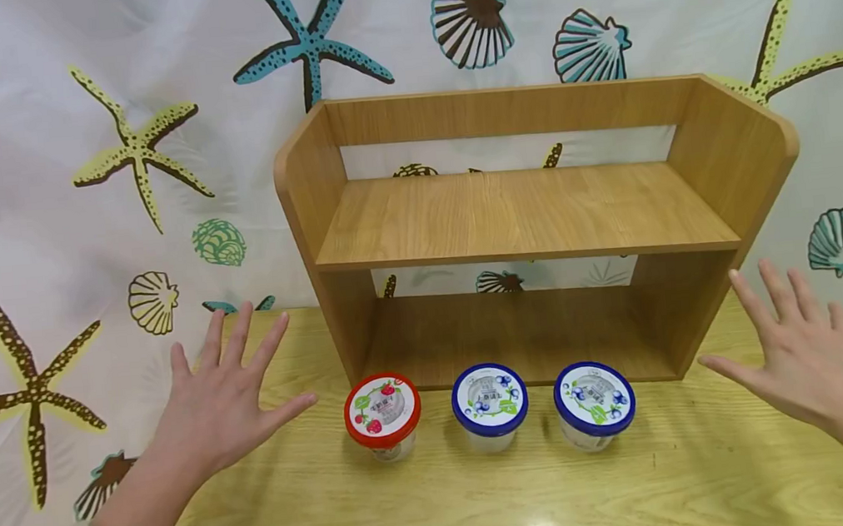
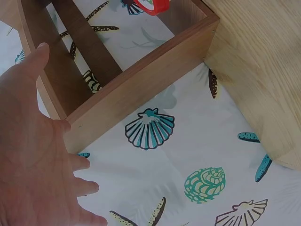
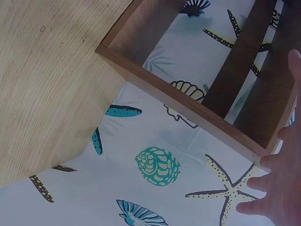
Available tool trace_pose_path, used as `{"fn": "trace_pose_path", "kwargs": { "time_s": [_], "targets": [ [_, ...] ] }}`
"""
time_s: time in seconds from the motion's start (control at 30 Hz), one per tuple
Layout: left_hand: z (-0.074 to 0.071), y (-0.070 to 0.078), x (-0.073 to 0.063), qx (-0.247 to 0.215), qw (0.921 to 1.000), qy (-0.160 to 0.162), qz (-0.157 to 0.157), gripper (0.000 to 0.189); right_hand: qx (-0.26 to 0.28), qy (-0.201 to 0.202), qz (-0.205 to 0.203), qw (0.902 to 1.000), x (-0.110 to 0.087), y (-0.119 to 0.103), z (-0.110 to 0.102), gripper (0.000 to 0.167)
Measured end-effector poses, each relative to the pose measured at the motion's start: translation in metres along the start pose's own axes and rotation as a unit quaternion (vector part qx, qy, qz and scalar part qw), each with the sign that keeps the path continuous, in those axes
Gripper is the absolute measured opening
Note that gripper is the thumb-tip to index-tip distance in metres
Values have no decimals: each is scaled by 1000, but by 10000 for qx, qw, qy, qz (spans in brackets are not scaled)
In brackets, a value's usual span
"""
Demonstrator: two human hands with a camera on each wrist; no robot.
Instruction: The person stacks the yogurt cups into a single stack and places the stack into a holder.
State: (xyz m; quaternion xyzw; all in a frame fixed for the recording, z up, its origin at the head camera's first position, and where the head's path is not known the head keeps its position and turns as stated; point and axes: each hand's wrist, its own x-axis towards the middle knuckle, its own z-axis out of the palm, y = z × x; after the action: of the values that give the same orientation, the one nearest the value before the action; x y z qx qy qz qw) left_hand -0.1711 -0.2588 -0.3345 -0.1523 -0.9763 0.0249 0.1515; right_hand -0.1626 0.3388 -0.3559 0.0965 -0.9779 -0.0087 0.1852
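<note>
In the head view my left hand (image 1: 222, 406) is held with fingers spread, left of the wooden shelf (image 1: 522, 212), holding nothing. My right hand (image 1: 809, 350) mirrors it on the shelf's right side, its fingers spread and nothing in them. Between the hands, a row of lidded cups stands before the shelf: a red-lidded cup (image 1: 383, 412) with strawberry print, a blue-lidded cup (image 1: 490, 403) in the middle, and another blue-lidded cup (image 1: 594, 402) to the right. In the left wrist view the red lid (image 2: 154, 5) shows at the top edge.
The two-tier shelf stands on a light wooden table (image 1: 451, 511), its lower board just behind the cups. Behind it hangs a white cloth (image 1: 168, 34) printed with starfish and shells. Dark straps show at both wrists.
</note>
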Motion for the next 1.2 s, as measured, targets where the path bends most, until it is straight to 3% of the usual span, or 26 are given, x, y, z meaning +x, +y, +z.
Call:
{"fn": "trace_pose_path", "kwargs": {
  "time_s": [0.43,0.97,1.2],
  "targets": [
    [1,3,-1,-88,10000,23,-8,96,245,-5,-153,9996,3,-16,-4,104],
    [11,8,-3,-64,9995,271,176,95,638,-10,-313,9975,5,-43,6,105],
    [17,11,-2,-191,9997,119,117,96,1256,275,-296,9913,4,-61,18,100]
  ]
}}
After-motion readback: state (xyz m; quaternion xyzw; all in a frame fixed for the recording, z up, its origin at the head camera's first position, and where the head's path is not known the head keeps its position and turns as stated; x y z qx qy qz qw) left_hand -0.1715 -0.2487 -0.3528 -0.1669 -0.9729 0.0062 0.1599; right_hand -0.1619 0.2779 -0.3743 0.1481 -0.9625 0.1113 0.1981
